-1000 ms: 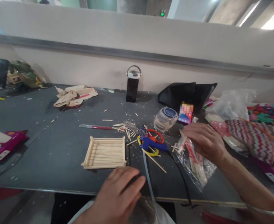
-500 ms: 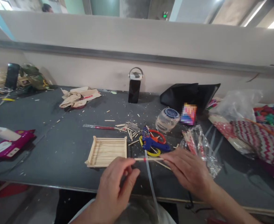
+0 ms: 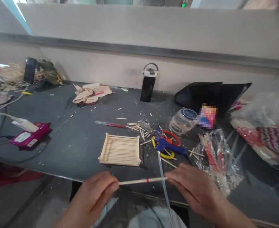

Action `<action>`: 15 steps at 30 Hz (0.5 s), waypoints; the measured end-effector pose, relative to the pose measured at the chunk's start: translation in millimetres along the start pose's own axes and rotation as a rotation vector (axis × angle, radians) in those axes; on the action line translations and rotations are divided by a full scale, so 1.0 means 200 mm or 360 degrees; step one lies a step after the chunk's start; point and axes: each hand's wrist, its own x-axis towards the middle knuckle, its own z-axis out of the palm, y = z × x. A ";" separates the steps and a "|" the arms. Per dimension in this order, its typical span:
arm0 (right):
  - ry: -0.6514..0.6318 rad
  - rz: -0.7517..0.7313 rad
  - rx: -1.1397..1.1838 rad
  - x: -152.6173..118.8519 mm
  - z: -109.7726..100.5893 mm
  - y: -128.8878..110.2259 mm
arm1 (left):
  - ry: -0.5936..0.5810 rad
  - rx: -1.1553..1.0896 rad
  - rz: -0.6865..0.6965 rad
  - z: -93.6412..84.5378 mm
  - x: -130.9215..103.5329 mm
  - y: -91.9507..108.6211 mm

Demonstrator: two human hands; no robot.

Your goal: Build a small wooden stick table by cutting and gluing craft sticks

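Between my two hands runs a thin wooden stick (image 3: 136, 182) with a red mark on it, held nearly level above the table's front edge. My left hand (image 3: 98, 190) is closed on its left end, and my right hand (image 3: 189, 183) pinches the right end. Just beyond lies a small tray-like frame built of wooden sticks (image 3: 120, 150). To its right a blue glue gun (image 3: 168, 145) rests over scissors with red and yellow handles (image 3: 174, 138). A clear glue stick (image 3: 161, 167) extends from the gun toward me, passing beneath the held stick. Short cut stick pieces (image 3: 142, 133) are scattered nearby.
A clear jar with a blue lid (image 3: 183, 121) stands behind the glue gun. Plastic packaging (image 3: 221, 158) lies at right. A phone (image 3: 147, 88) leans on a bottle at the back. A purple power strip (image 3: 31, 135) and crumpled brown paper (image 3: 89, 94) are at left.
My left hand has gone from loosely open fingers beside the stick to closed on its left end. Both hands and the stick are lower, nearer me. The camera view has shifted.
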 end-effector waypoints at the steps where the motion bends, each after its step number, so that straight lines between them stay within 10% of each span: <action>1: -0.0028 -0.0015 0.0024 -0.01 0.01 -0.02 | -0.0064 0.0043 0.0065 0.02 -0.02 0.01; 8: -0.0217 -0.0017 0.0017 -0.01 0.15 -0.15 | -0.0499 0.0191 0.0160 0.20 -0.02 0.06; 15: -0.0002 0.0092 -0.0530 -0.15 -0.06 0.17 | -0.0205 0.0017 -0.0035 0.09 -0.06 -0.06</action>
